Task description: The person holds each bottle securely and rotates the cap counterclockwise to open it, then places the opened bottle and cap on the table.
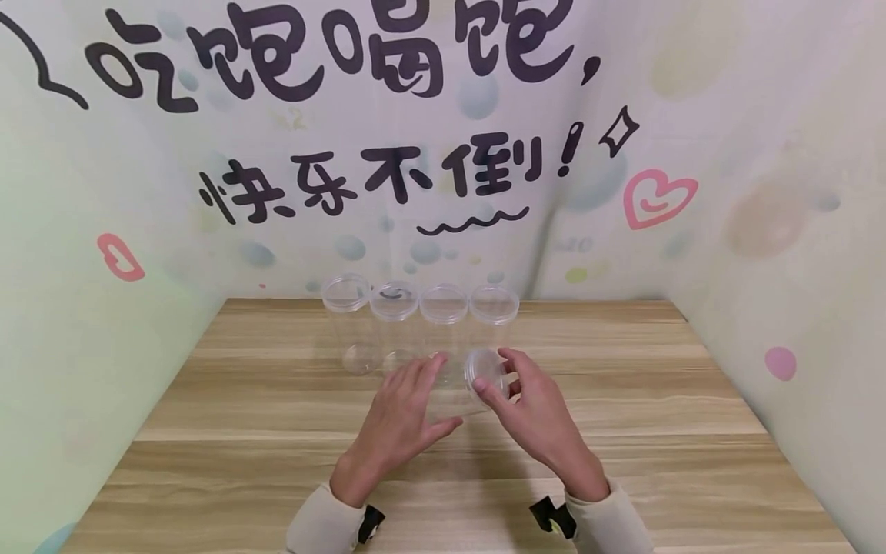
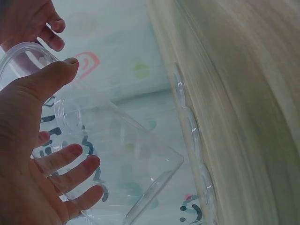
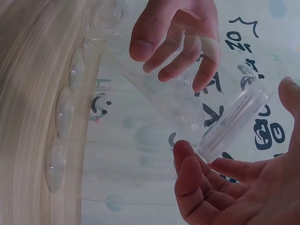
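1. The left hand (image 1: 397, 415) is spread fairly wide, its thumb well away from its fingers, and loosely curved around the clear body of 1 jar (image 2: 136, 154).
2. The right hand (image 1: 536, 408) is narrower, holding a round clear lid (image 1: 487, 369) between thumb and fingers at the upper end of that jar; I cannot tell whether the lid sits on the jar or just off it.
3. The jar is tilted, held above the middle of the table (image 1: 277, 431), its lid end toward the table's right edge.
4. Light sleeves (image 1: 325, 521) cover both forearms, with 1 black piece (image 1: 554, 515) at each cuff.
5. Beyond the hands, 4 clear jars (image 1: 444, 308) stand upright side by side in a row near the table's back edge, nearer its back left corner than its back right.
6. Behind that edge hangs a pale cloth (image 1: 429, 123) with black writing and pink hearts.
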The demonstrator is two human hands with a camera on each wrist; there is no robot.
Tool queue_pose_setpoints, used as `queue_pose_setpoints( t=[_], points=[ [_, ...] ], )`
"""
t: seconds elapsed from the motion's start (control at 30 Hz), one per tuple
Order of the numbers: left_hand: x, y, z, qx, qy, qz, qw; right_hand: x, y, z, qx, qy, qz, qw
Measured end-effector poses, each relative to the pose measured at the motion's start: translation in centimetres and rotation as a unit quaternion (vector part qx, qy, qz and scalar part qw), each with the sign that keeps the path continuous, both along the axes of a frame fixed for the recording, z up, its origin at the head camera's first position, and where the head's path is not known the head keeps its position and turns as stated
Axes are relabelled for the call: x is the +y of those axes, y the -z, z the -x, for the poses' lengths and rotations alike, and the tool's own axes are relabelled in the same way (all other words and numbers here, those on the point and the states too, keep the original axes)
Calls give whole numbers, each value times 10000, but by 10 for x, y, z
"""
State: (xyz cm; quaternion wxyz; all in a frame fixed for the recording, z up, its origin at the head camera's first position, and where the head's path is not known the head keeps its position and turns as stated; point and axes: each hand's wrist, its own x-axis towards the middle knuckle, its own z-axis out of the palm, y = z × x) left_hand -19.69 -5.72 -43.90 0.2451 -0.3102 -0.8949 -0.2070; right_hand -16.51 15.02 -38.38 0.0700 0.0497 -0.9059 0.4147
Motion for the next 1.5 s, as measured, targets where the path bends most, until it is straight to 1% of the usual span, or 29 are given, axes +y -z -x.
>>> queue_pose_setpoints(
  t=[0.1,0.33,0.5,0.73,0.9,1.2,1.37,1.5],
  points=[
    [0,1,0,25,-37,40,10000,-2,0,0,-108,78,-24,9999],
    [0,3,-1,211,-54,70,9997,-3,1,0,-135,137,-192,9996],
    [0,5,-1,349,-31,85,9993,-3,2,0,-51,38,-317,9995],
    [0,6,0,390,6,92,9992,-1,0,-2,-2,-87,-446,9990],
    [-1,5,-1,279,26,147,9995,1,-2,-4,40,-191,-457,9988],
    [-2,4,-2,-50,136,126,9998,3,-5,-5,149,-482,-438,9978],
    [-2,2,-3,-225,150,110,9996,4,-5,-5,311,-608,-412,9968],
    [-3,0,-4,-294,159,77,9994,5,-5,-6,464,-714,-380,9956]
  ],
)
